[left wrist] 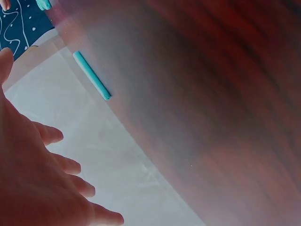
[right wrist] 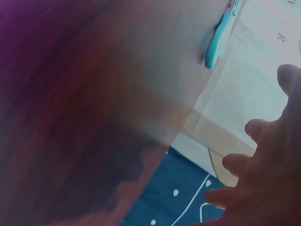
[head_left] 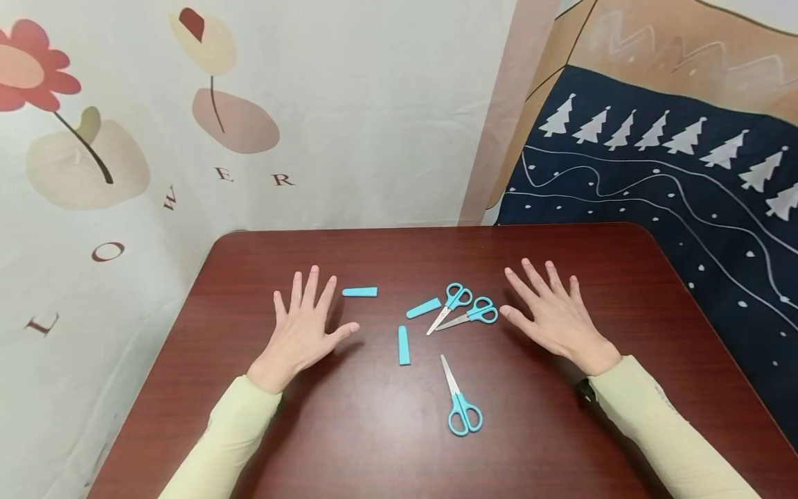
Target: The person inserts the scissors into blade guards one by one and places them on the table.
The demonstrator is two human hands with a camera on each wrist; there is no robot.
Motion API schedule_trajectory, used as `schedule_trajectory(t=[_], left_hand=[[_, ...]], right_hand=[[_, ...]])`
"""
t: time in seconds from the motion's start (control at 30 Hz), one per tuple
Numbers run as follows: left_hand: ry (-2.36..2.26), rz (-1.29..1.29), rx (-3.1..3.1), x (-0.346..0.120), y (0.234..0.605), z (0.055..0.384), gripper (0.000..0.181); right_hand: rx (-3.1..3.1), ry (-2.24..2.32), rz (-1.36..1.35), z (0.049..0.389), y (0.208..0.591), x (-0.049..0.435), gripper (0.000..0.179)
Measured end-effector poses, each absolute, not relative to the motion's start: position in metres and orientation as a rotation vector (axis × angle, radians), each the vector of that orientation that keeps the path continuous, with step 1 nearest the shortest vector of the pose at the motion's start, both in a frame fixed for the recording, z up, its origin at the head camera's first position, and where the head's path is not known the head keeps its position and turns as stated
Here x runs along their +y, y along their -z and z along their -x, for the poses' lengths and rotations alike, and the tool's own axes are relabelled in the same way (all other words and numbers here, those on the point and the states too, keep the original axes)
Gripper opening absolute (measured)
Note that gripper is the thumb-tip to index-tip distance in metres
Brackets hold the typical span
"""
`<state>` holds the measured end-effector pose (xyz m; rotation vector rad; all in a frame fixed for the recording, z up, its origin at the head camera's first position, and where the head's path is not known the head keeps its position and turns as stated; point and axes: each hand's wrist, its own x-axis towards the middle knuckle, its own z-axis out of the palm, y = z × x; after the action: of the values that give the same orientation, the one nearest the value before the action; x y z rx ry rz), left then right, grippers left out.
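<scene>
My left hand (head_left: 303,331) hovers palm down with fingers spread, left of a blue scissor cover (head_left: 359,292). That same cover (left wrist: 92,76) shows in the left wrist view. On the other side, my right hand (head_left: 557,315) has its fingers spread too and holds nothing. Nearest to it lie a pair of blue-handled scissors (head_left: 481,310) and a second pair (head_left: 457,296), their blade tips close together. A third pair of scissors (head_left: 463,409) lies nearer the front, blade pointing away. Two more blue covers, one slanted (head_left: 423,308) and one lengthwise (head_left: 404,346), lie between the hands.
Everything lies on a dark red-brown table (head_left: 349,443). A pale curtain (head_left: 374,125) with printed flowers and letters hangs behind and to the left. At the right is a dark blue cloth (head_left: 623,180) with white trees.
</scene>
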<state>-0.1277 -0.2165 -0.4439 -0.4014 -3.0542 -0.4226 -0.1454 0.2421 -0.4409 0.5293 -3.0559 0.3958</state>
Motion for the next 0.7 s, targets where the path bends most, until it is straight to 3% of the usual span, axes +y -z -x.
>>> schedule_trajectory(t=[0.7], left_hand=[[0.425,0.434,-3.038,-0.212,0.448,0.125,0.1]], right_hand=[[-3.117,-0.334,-0.81,0.14,0.451,0.208,0.076]])
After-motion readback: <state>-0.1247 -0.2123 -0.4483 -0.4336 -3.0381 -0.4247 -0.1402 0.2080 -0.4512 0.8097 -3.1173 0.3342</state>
